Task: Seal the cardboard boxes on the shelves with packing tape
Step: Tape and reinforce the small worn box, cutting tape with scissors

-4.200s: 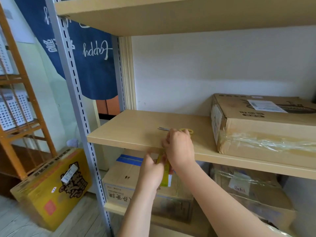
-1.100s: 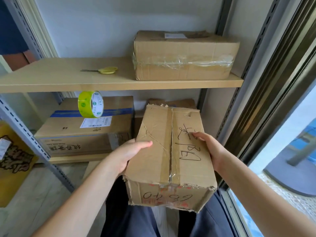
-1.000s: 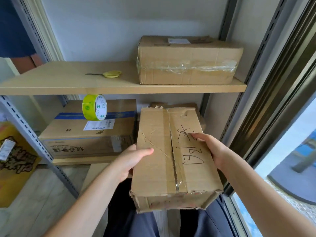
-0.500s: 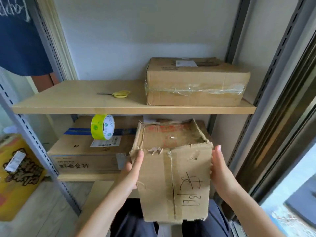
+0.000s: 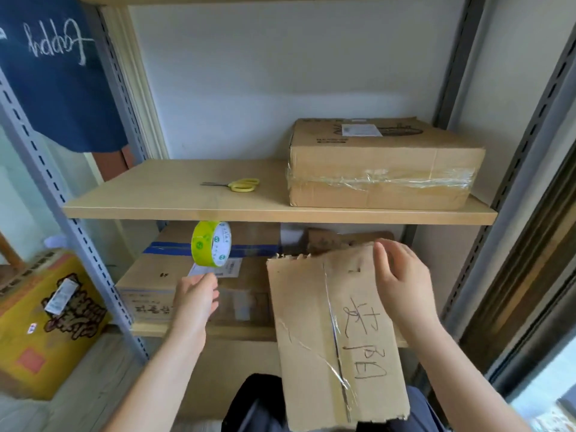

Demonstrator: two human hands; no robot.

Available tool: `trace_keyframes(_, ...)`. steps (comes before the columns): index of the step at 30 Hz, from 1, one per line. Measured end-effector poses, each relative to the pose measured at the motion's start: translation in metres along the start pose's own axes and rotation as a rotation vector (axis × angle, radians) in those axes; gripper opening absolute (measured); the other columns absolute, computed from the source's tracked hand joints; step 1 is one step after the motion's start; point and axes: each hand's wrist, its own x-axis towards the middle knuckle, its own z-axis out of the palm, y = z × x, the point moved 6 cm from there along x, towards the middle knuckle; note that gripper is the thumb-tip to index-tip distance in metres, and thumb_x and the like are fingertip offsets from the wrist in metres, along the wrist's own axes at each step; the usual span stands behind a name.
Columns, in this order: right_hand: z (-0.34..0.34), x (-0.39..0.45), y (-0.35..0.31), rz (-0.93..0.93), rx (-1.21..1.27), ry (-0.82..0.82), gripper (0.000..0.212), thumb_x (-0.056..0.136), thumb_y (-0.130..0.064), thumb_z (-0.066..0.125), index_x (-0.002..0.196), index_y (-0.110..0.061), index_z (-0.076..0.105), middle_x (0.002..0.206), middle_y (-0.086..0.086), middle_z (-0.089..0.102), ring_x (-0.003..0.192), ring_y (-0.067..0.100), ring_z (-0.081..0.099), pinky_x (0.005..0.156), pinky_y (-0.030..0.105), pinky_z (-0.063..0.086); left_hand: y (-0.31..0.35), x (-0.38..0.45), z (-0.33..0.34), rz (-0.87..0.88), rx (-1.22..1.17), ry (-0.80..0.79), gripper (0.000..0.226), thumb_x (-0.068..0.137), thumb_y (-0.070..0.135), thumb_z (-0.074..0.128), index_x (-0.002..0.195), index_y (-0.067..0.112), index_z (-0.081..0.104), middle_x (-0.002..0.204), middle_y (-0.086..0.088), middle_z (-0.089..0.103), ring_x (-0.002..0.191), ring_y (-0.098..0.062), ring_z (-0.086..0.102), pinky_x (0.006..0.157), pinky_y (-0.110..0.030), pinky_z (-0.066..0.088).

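Observation:
A worn cardboard box (image 5: pixel 311 322) with handwriting and a taped centre seam stands tilted on my lap, its torn top edge up. My right hand (image 5: pixel 405 285) grips its upper right corner, thumb on the front face. A yellow-green roll of packing tape (image 5: pixel 205 244) hangs from the front edge of the middle shelf (image 5: pixel 156 210). My left hand (image 5: pixel 194 299) is off the box and raised just below the roll, fingers relaxed and holding nothing.
Yellow scissors (image 5: pixel 240 184) lie on the middle shelf, left of a tape-wrapped box (image 5: pixel 383 163). A box with a blue tape stripe (image 5: pixel 149 275) sits on the lower shelf. A yellow carton (image 5: pixel 40 322) leans on the floor at left, past the grey upright (image 5: pixel 78 232).
I have tipped the box upright on my lap. My left hand has let go of its left side and moved up-left toward the hanging tape roll. My right hand has shifted to the top corner.

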Motion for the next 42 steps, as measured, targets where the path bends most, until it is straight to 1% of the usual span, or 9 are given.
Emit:
trace_keyframes(4,0.041,0.001,-0.077,-0.441,-0.236,0.061,0.012,0.093,-0.019,0.059,0.087,-0.017,0.070,0.081,-0.007,0.065,0.075,0.017,0.059,0.058,0.028,0.047,0.055,0.003,-0.034,0.322,0.008,0.382,0.014,0.098,0.023,0.049,0.084,0.023,0.046,0.089,-0.001,0.052,0.078,-0.017,0.051,0.082,-0.045,0.047)
trace_keyframes(10,0.113,0.024,-0.165,-0.538,-0.144,-0.048,0.018,0.095,-0.026,0.054,0.085,-0.019,0.067,0.075,-0.008,0.058,0.066,0.017,0.057,0.051,0.028,0.046,0.117,0.042,-0.005,0.226,0.086,0.084,0.028,0.099,0.046,0.053,0.092,0.021,0.044,0.098,-0.004,0.052,0.093,-0.019,0.052,0.091,-0.036,0.039)
trace_keyframes(14,0.149,0.039,-0.157,-0.186,-0.047,-0.235,0.039,0.101,-0.036,0.045,0.069,-0.020,0.060,0.060,-0.003,0.058,0.056,0.019,0.058,0.050,0.028,0.044,0.093,0.051,-0.002,0.068,0.025,0.051,0.072,0.083,0.064,0.066,0.131,0.013,0.049,0.133,-0.003,0.051,0.122,-0.025,0.052,0.104,-0.038,0.042)
trace_keyframes(20,0.169,0.023,-0.149,0.058,0.007,-0.360,0.047,0.102,-0.049,0.038,0.080,-0.017,0.065,0.078,0.007,0.068,0.070,0.021,0.064,0.066,0.033,0.053,0.086,0.052,0.005,-0.029,0.042,-0.211,0.023,0.093,0.039,0.066,0.100,0.017,0.064,0.055,0.006,0.069,0.046,-0.009,0.065,0.062,-0.027,0.053)
trace_keyframes(24,0.215,0.000,-0.153,0.616,0.463,-0.746,0.088,0.076,-0.084,0.047,0.124,-0.011,0.060,0.124,0.009,0.063,0.114,0.026,0.057,0.091,0.032,0.041,0.098,0.050,-0.004,-0.066,0.095,-0.230,0.028,0.098,0.030,0.060,0.089,0.004,0.067,0.051,-0.003,0.061,0.038,-0.010,0.049,0.046,-0.020,0.044)
trace_keyframes(26,0.238,0.003,-0.155,0.764,0.670,-0.703,0.099,0.049,-0.088,0.063,0.117,-0.015,0.065,0.113,0.009,0.069,0.105,0.027,0.063,0.093,0.038,0.048,0.112,0.047,-0.006,0.009,0.237,-0.171,0.027,0.100,0.028,0.056,0.090,0.006,0.067,0.051,-0.003,0.061,0.034,-0.009,0.049,0.041,-0.015,0.042)
trace_keyframes(30,0.246,0.024,-0.179,0.751,0.733,-0.640,0.034,0.079,-0.046,0.072,0.080,-0.013,0.062,0.071,0.008,0.062,0.062,0.023,0.056,0.057,0.031,0.046,0.140,0.039,-0.009,0.181,0.394,-0.139,0.022,0.099,0.019,0.053,0.089,0.004,0.066,0.044,-0.001,0.060,0.031,-0.009,0.046,0.038,-0.014,0.037)
trace_keyframes(33,0.221,0.036,-0.196,0.573,0.709,-0.625,0.019,0.086,-0.029,0.071,0.082,-0.011,0.068,0.079,0.008,0.068,0.076,0.025,0.065,0.079,0.038,0.056,0.153,0.017,-0.019,0.228,0.386,-0.158,0.020,0.099,0.019,0.053,0.094,0.005,0.067,0.044,-0.002,0.058,0.034,-0.011,0.043,0.038,-0.015,0.037)
trace_keyframes(42,0.111,0.007,-0.102,0.124,0.553,-0.067,0.041,0.097,-0.046,0.053,0.083,-0.014,0.075,0.074,0.005,0.073,0.069,0.018,0.066,0.071,0.039,0.053,0.101,-0.039,0.053,0.313,0.478,-0.606,0.027,0.092,0.044,0.061,0.115,0.033,0.054,0.064,-0.007,0.070,0.052,-0.015,0.061,0.053,-0.028,0.051)
